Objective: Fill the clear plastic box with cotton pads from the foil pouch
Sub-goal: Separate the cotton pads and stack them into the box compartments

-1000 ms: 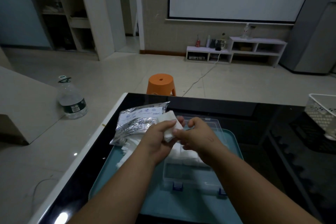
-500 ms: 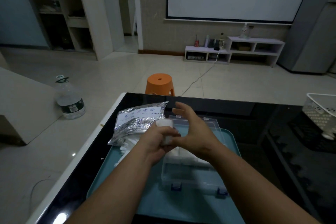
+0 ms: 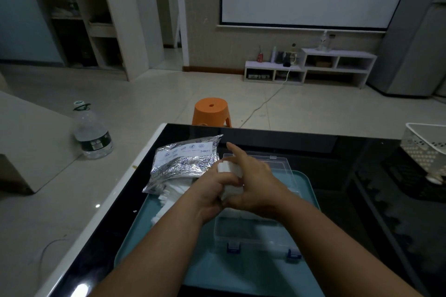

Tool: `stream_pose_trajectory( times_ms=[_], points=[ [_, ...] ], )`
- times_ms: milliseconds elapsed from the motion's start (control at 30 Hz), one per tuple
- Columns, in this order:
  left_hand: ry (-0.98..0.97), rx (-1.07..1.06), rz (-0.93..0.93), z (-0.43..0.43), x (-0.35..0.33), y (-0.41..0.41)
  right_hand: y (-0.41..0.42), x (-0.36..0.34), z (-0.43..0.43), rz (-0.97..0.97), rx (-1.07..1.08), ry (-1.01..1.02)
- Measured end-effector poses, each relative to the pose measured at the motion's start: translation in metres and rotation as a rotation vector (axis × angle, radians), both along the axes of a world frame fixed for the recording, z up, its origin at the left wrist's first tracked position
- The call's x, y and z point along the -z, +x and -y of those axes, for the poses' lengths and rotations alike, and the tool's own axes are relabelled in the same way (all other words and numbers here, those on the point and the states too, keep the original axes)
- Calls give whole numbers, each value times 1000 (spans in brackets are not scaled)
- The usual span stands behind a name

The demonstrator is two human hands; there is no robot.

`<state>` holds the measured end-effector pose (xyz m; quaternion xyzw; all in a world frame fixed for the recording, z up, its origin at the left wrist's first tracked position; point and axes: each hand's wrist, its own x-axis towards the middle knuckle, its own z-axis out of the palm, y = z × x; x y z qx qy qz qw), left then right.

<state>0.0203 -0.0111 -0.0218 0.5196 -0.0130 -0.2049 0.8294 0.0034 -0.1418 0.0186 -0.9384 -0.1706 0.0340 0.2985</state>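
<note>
— Where are the pads [image 3: 226,168] sitting?
— A white stack is sitting in the left hand [image 3: 210,198], whose fingers are curling round it, just above the open clear box [image 3: 253,231].
— And the right hand [image 3: 258,188]?
— It is pressing flat against the stack, fingers straight. The box is resting on a teal tray [image 3: 307,190]. The pouch [image 3: 185,161] is lying just left, spilling more pads.

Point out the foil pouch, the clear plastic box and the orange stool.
foil pouch [image 3: 183,164]: head view, crinkled silver front.
clear plastic box [image 3: 260,243]: head view, near wall between blue latches.
orange stool [image 3: 211,117]: head view, front side.
</note>
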Motion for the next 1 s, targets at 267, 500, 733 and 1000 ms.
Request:
stream_pose_trajectory(
  times_ms=[267,500,733,1000],
  points=[
    [-53,32,-22,1,-3,2,-4,-7,2,27,-14,-72],
    [27,61,15,1,-2,1,0,0,0,44,-27,-83],
    [59,-35,-42,5,-11,1,-2,-7,0,44,-46,-82],
    [269,-156,-134,-9,-12,4,8,-4,12,-99,72,123]
  ],
)
